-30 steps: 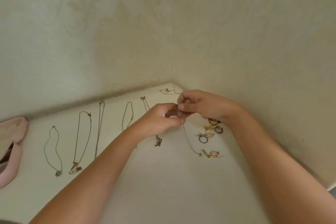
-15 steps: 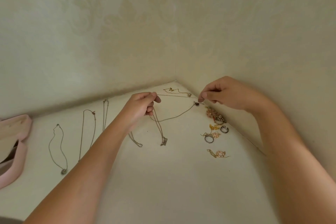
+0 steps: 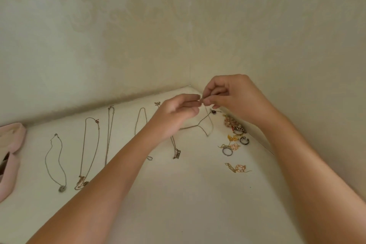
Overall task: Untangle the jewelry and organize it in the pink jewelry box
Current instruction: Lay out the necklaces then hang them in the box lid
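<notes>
My left hand (image 3: 176,114) and my right hand (image 3: 230,96) meet fingertip to fingertip near the far corner, both pinching the ends of a thin chain necklace (image 3: 200,125) whose loop droops to the white surface, with a small dark pendant (image 3: 213,111) under my right fingers. Several other necklaces lie stretched out side by side: one with a round pendant (image 3: 56,161), a gold one (image 3: 89,150), a long thin one (image 3: 109,132), another chain (image 3: 141,123). The pink jewelry box (image 3: 10,156) stands open at the left edge.
A cluster of rings and small gold and pink pieces (image 3: 234,136) lies along the right wall. A pink and gold piece (image 3: 238,168) sits nearer to me. A necklace with a word pendant (image 3: 176,153) lies below my left hand. Patterned walls close the corner.
My hands were pulled apart with the chain stretched between them; now they have come back together at the corner, and the chain hangs slack in a loop.
</notes>
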Motion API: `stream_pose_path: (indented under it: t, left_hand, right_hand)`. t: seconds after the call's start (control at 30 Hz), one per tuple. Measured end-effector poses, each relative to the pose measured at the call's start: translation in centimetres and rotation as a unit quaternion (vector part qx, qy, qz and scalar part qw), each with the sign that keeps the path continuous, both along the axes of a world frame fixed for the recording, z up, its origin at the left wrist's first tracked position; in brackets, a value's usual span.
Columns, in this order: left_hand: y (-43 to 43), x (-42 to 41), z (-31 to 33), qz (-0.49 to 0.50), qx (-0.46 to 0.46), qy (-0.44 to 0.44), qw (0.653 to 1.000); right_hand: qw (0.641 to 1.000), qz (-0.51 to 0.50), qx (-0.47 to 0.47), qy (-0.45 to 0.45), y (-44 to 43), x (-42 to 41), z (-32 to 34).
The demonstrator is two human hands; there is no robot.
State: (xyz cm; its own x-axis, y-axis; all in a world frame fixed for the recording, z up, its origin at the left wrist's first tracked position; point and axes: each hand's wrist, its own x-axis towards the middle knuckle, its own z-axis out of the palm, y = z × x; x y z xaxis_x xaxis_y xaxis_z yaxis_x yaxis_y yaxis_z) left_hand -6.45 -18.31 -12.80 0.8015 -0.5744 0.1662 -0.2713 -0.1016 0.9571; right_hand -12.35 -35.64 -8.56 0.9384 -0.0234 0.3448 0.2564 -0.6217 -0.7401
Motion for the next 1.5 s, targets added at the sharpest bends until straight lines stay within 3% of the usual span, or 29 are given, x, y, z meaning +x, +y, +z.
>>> stream_pose_path:
  t: [0.13,0.23,0.4,0.5,0.67,0.77,1.07,1.3,1.37,1.5]
  left_hand:
    - [-1.0,-0.7,-0.4,-0.042,-0.040,0.065,0.996]
    - [-0.9,-0.3,0.2,0.007,-0.061,0.132,0.989]
    - [0.1,0.7,0.0,0.087,0.044,0.078,0.992]
    - [0.8,1.3,0.0,0.087,0.013,0.124,0.988]
    - [2.3,2.6,0.8,0.082,-0.132,0.266,0.951]
    - [3.2,3.5,0.7,0.098,-0.177,0.286,0.937]
    - [4.1,4.2,0.0,0.103,-0.187,0.247,0.945]
    - [4.0,3.9,0.3,0.084,-0.189,0.226,0.952]
    - [4.0,3.9,0.3,0.074,-0.199,0.230,0.950]
    - [3.7,3.6,0.5,0.035,-0.256,0.270,0.927]
  right_hand:
    - [0.999,0.017,-0.023,-0.020,0.8,0.3,-0.2]
    - [0.998,0.022,-0.051,-0.037,1.5,0.7,-0.5]
    - [0.988,-0.002,-0.146,-0.044,2.2,2.2,-1.4]
    - [0.979,-0.048,-0.197,-0.004,1.2,3.5,-2.3]
    - [0.890,-0.158,-0.389,0.179,-0.8,6.0,-5.2]
    - [0.866,-0.162,-0.420,0.219,-0.6,6.3,-6.1]
    - [0.891,-0.195,-0.346,0.218,-1.1,8.3,-6.1]
    - [0.887,-0.133,-0.395,0.201,-1.1,7.0,-6.6]
    - [0.914,-0.128,-0.352,0.156,-0.8,6.2,-5.4]
    - [0.977,-0.108,-0.182,0.020,0.3,3.5,-1.2]
